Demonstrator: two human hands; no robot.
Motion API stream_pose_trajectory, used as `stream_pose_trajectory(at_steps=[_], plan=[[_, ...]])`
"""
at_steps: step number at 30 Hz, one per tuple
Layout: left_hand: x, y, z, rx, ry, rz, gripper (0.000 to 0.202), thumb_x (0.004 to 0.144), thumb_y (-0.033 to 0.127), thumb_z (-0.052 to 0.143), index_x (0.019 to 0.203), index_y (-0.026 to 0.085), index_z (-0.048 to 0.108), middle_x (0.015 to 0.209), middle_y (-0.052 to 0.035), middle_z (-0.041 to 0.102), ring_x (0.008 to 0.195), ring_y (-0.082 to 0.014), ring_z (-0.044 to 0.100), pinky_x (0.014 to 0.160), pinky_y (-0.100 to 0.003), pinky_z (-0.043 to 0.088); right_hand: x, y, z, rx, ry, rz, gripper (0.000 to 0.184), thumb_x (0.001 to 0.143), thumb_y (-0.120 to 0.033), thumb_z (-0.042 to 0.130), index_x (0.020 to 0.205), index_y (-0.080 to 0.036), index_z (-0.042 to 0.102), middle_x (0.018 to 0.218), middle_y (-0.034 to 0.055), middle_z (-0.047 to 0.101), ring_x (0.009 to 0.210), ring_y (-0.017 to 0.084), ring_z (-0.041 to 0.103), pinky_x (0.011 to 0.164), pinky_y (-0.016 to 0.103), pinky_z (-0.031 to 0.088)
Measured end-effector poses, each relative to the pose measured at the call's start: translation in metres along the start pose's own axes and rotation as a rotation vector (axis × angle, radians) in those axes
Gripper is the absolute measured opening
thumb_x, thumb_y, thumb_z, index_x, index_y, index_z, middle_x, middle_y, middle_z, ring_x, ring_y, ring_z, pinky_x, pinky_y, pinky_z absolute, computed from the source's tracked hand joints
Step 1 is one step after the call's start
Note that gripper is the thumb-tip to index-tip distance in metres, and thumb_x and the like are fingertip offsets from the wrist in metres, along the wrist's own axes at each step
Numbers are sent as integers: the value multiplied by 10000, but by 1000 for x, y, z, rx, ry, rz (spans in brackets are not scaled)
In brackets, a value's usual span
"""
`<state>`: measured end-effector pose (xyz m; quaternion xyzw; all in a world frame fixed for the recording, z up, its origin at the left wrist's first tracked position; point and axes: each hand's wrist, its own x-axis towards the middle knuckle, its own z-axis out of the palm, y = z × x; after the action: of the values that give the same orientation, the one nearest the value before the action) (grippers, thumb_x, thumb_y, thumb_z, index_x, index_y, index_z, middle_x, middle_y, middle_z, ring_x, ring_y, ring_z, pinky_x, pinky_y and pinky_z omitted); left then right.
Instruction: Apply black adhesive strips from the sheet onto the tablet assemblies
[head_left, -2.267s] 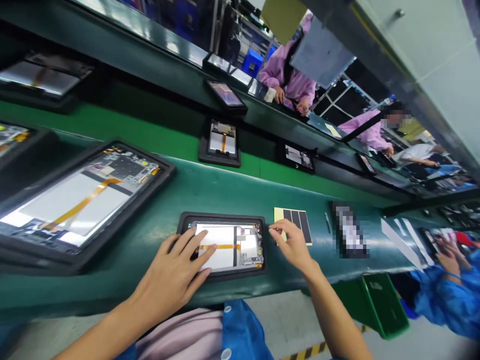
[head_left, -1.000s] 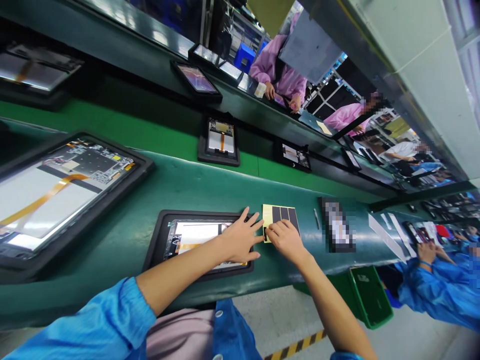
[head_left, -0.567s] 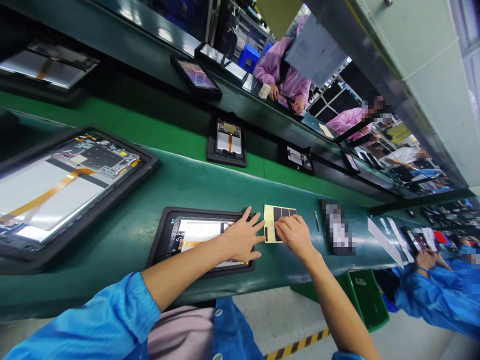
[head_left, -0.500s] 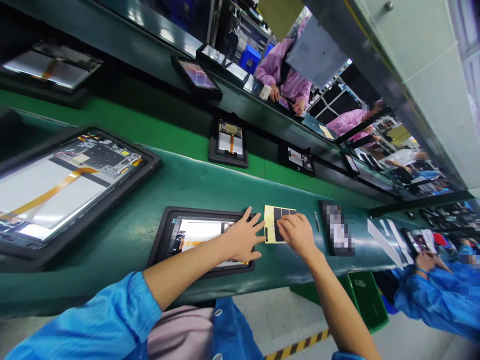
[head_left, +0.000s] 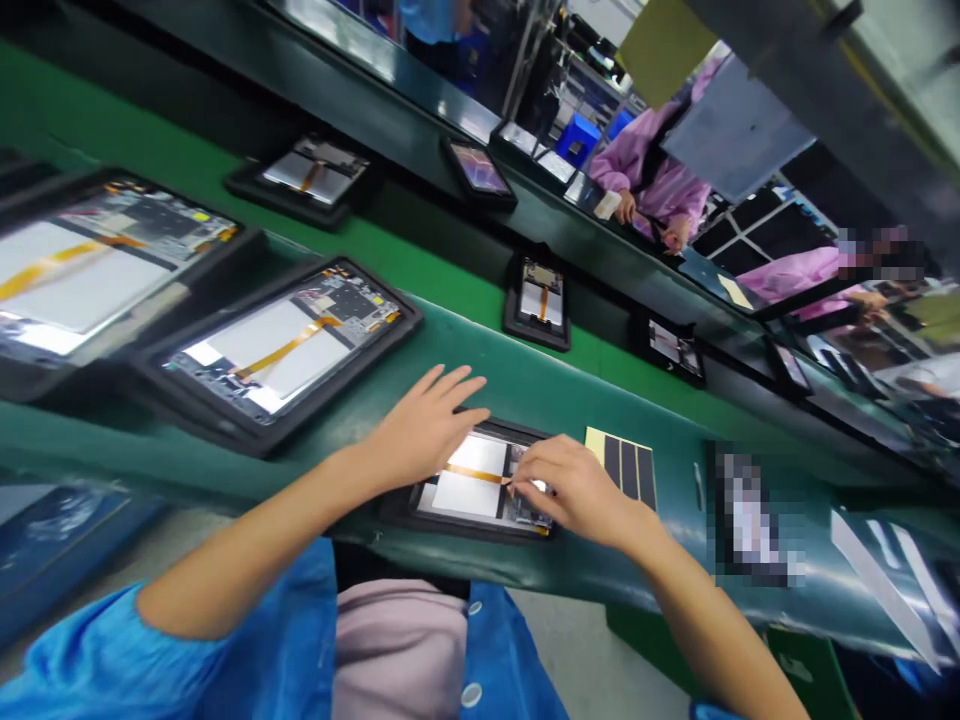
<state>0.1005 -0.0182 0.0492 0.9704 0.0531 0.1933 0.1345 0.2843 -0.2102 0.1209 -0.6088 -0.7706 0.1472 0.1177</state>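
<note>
The left hand (head_left: 424,425) is held flat with fingers a little spread, over the upper left corner of the open tablet (head_left: 466,492); if it touches, I cannot tell. The right hand (head_left: 568,488) has its fingertips close together at the right end of the orange ribbon (head_left: 476,473); whether they hold something is not clear. The tablet lies in a black tray (head_left: 457,533) on the green bench (head_left: 465,362). To the right is a yellow sheet (head_left: 594,441) with black strips; to the left, another tablet (head_left: 281,350).
</note>
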Motion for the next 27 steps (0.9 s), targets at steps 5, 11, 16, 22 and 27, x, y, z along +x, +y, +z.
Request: stream_pose_trajectory(at_steps=[5,11,16,22,27], plan=[[-74,-25,-7,-40,84,-135,393,1026,182,421,1277,236,717,1512,-116,576,1470,-306,464,1194,-582,418,64,-19,22,39,-270,-154,127,1023,-186,595,961,-184,706,968,48,744,895,168,676,841,287,452],[-112,0,-3,-58,102,-130,356,1022,192,480,1282,265,711,1520,-111,566,1494,-293,434,1227,-577,375,108,-15,28,-32,-454,-152,135,996,-134,600,906,-167,695,945,54,717,850,171,643,760,276,427],[-112,13,0,-38,59,-97,301,1004,336,581,1271,287,710,1531,-125,560,1477,-349,453,1205,-632,369,118,-10,25,-60,-519,-114,154,1028,-163,559,946,-165,690,991,75,692,897,183,631,760,279,430],[-105,14,4,36,-15,-24,372,979,427,625,1323,296,672,1570,-135,518,1485,-390,434,1198,-688,325,123,-7,23,-63,-564,-139,148,1016,-146,562,942,-160,689,975,78,675,896,188,619,793,286,445],[-99,11,5,60,-47,-22,432,974,491,622,1368,315,649,1571,-128,521,1468,-402,454,1184,-698,330,127,-9,20,-69,-593,-146,171,1009,-126,556,910,-152,693,961,74,674,886,186,615,795,284,446]])
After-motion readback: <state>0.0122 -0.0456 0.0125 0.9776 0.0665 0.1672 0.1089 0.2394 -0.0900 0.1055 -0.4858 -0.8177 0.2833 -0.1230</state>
